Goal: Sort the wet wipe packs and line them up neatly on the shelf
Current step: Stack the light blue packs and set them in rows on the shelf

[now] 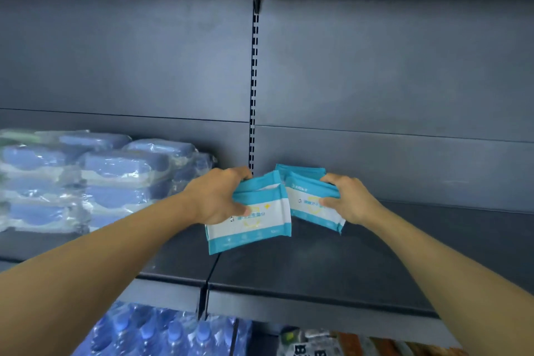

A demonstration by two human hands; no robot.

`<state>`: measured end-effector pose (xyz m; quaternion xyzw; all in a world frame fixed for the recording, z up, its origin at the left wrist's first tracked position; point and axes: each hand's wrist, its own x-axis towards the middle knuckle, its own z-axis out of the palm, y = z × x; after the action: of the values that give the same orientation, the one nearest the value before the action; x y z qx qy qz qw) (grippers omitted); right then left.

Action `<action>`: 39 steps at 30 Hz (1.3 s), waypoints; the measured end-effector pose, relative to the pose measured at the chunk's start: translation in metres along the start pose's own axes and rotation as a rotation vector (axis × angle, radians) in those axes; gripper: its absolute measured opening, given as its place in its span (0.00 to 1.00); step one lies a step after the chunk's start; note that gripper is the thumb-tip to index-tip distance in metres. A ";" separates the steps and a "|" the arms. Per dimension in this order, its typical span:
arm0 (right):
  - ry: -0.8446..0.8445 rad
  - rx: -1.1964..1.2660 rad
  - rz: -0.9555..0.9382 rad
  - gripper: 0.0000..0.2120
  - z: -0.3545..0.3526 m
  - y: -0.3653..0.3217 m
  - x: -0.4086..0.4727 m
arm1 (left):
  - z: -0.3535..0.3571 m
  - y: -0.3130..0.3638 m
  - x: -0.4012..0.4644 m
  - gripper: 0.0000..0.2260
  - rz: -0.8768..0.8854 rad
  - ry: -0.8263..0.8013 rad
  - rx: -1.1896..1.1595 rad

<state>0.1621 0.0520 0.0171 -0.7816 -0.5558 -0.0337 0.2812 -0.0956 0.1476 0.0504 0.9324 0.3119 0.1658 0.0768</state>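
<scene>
My left hand (216, 196) grips turquoise-and-white wet wipe packs (254, 225) from the top, tilted above the dark shelf (318, 263). Just to the right, my right hand (348, 199) grips more of the same wet wipe packs (307, 199), its thumb on the front face. Both bundles hang side by side near the shelf's back wall, almost touching. How many packs each hand holds is unclear. Behind the right bundle another turquoise pack edge (300, 169) shows.
Stacked blue-lidded wipe packs in clear wrap (86, 179) fill the shelf's left section. A slotted upright (253, 95) divides the back panel. Bottled water (161, 332) sits on the shelf below, with other goods (332, 344) at the lower right.
</scene>
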 end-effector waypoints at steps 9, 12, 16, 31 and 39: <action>-0.003 -0.117 -0.023 0.24 0.022 0.005 0.026 | 0.013 -0.035 0.036 0.14 0.026 -0.058 -0.010; 0.005 -0.105 0.013 0.25 0.022 0.011 0.027 | 0.014 -0.035 0.043 0.14 0.034 -0.060 -0.010; 0.065 -0.122 0.038 0.21 0.024 0.011 0.035 | 0.014 -0.033 0.051 0.15 0.042 -0.064 -0.019; 0.154 0.083 0.186 0.20 0.011 0.035 0.020 | 0.050 0.024 0.095 0.20 0.159 -0.124 0.009; -0.005 0.278 0.175 0.26 -0.002 0.030 -0.006 | 0.074 0.045 0.113 0.17 0.215 -0.010 0.071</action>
<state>0.1871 0.0387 0.0043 -0.7808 -0.4854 0.0701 0.3871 0.0403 0.1774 0.0220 0.9634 0.2153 0.1574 0.0268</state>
